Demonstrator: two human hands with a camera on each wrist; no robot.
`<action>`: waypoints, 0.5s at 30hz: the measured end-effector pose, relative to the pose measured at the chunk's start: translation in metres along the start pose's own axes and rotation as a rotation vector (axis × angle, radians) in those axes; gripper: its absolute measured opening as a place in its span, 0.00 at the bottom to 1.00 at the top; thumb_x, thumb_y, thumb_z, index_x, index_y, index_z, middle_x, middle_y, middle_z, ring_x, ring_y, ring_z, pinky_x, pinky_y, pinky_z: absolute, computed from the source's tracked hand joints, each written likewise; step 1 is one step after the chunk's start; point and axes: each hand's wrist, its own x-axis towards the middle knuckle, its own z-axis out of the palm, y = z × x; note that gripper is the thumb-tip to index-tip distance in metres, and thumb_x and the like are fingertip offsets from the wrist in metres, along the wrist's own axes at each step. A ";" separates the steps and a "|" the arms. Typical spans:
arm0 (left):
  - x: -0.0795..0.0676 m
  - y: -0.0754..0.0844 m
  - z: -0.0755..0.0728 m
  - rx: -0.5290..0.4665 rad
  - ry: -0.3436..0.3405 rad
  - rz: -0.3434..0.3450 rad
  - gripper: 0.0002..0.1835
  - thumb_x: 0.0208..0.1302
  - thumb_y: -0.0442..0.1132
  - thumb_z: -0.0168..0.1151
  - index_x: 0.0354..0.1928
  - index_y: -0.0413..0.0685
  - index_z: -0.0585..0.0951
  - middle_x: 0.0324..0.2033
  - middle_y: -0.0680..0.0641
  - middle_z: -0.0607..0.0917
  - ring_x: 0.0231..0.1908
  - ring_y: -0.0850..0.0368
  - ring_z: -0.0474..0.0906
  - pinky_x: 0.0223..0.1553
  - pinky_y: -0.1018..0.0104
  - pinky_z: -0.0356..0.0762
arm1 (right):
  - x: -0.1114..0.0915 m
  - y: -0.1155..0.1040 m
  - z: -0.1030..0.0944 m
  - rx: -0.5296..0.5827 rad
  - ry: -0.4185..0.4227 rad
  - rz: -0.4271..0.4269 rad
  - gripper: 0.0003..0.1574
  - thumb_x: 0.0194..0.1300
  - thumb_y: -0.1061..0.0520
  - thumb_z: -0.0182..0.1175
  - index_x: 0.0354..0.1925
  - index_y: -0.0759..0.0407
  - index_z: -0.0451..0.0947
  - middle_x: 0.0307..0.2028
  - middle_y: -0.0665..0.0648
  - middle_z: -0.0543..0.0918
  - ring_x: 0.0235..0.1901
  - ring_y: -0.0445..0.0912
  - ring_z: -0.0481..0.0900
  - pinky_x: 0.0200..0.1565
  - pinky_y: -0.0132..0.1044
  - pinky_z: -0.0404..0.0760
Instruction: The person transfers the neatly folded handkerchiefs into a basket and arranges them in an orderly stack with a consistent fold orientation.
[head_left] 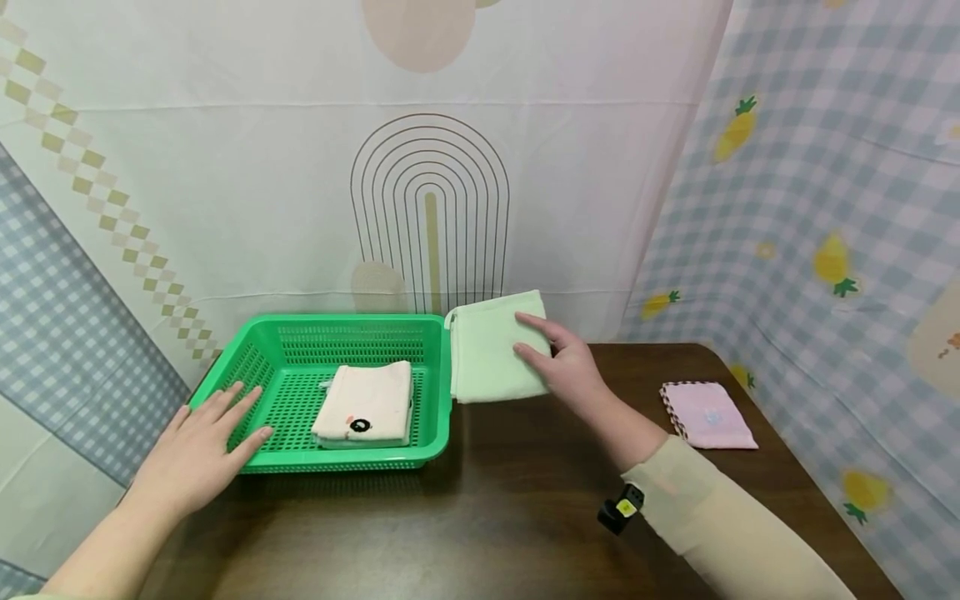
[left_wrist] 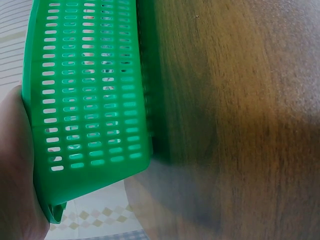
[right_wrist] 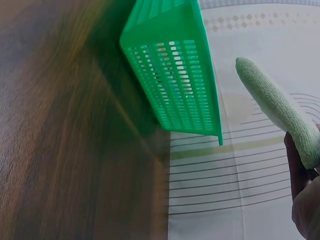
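Observation:
A folded pale green towel is in my right hand, lifted above the table just right of the basket. In the right wrist view the towel appears edge-on, higher than the basket rim, with my fingers under its near end. My left hand rests on the left front corner of the green plastic basket, its fingers spread over the rim. Inside that basket lies a folded cream towel with a small dark print, on top of another layer of cloth.
A folded pink cloth with a checked edge lies at the right of the dark wooden table. Behind the table hangs a patterned white curtain, and a blue checked one closes off the right side.

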 end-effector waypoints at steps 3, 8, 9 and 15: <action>0.000 0.000 0.000 0.003 0.003 -0.001 0.41 0.73 0.66 0.45 0.78 0.51 0.55 0.73 0.33 0.58 0.70 0.27 0.53 0.67 0.27 0.37 | 0.001 -0.003 0.005 0.045 -0.005 0.007 0.30 0.64 0.56 0.69 0.64 0.52 0.78 0.51 0.64 0.82 0.36 0.42 0.80 0.33 0.30 0.82; 0.000 0.000 0.001 0.006 0.004 -0.003 0.41 0.72 0.67 0.44 0.79 0.52 0.54 0.74 0.34 0.58 0.70 0.27 0.52 0.67 0.27 0.37 | 0.002 -0.007 0.013 0.081 -0.012 -0.007 0.29 0.64 0.57 0.69 0.63 0.53 0.78 0.51 0.64 0.82 0.37 0.42 0.81 0.33 0.32 0.83; 0.000 0.000 0.001 0.005 0.004 -0.003 0.41 0.72 0.67 0.44 0.79 0.52 0.55 0.74 0.34 0.58 0.70 0.27 0.52 0.67 0.27 0.38 | 0.002 -0.008 0.015 0.086 -0.012 -0.009 0.29 0.64 0.57 0.69 0.63 0.53 0.78 0.51 0.64 0.82 0.37 0.43 0.81 0.33 0.32 0.83; 0.000 0.000 0.000 0.002 0.001 -0.002 0.42 0.72 0.67 0.44 0.79 0.52 0.55 0.74 0.33 0.58 0.70 0.27 0.53 0.66 0.26 0.39 | 0.003 -0.011 0.026 0.110 -0.013 -0.001 0.29 0.64 0.58 0.69 0.63 0.52 0.78 0.50 0.63 0.82 0.36 0.43 0.82 0.34 0.33 0.84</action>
